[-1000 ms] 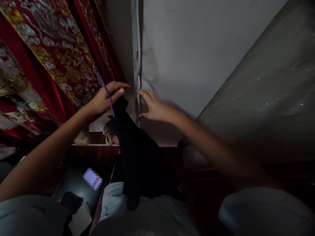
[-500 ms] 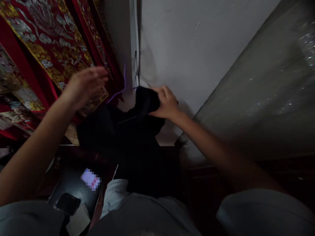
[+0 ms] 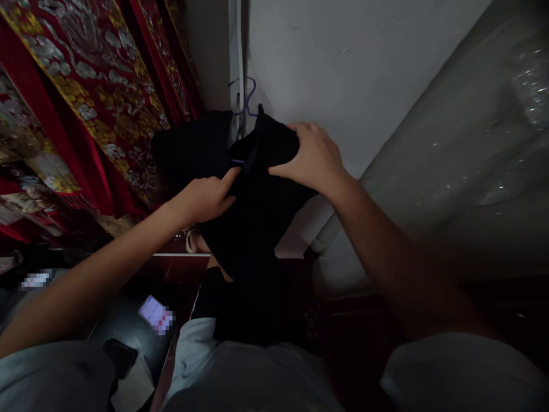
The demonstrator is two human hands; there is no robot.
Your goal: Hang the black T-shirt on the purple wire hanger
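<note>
A black shirt (image 3: pixel 253 223) hangs in front of me on a thin purple hanger (image 3: pixel 252 91), whose hook stands up out of the neck opening. My left hand (image 3: pixel 206 197) is at the front of the neckline, its fingers curled and the index finger at the collar edge, gripping the cloth there. On the other side, my right hand (image 3: pixel 319 157) is wrapped round the shirt's right shoulder, thumb in front and fingers behind. Most of the hanger is hidden inside the dark cloth; a short purple piece shows in the neck opening.
Red cloth with gold and silver embroidery (image 3: pixel 107 74) hangs at the left. A pale wall (image 3: pixel 343 74) lies ahead, with shiny plastic sheeting (image 3: pixel 450 171) at the right. Lower left, a lit phone (image 3: pixel 154 313) and a dark phone (image 3: pixel 120 356) rest on a black surface.
My left hand has come from the left, in the air, to the shirt's neckline. The shirt has been raised and spread, and the hanger's hook now stands upright above its neck.
</note>
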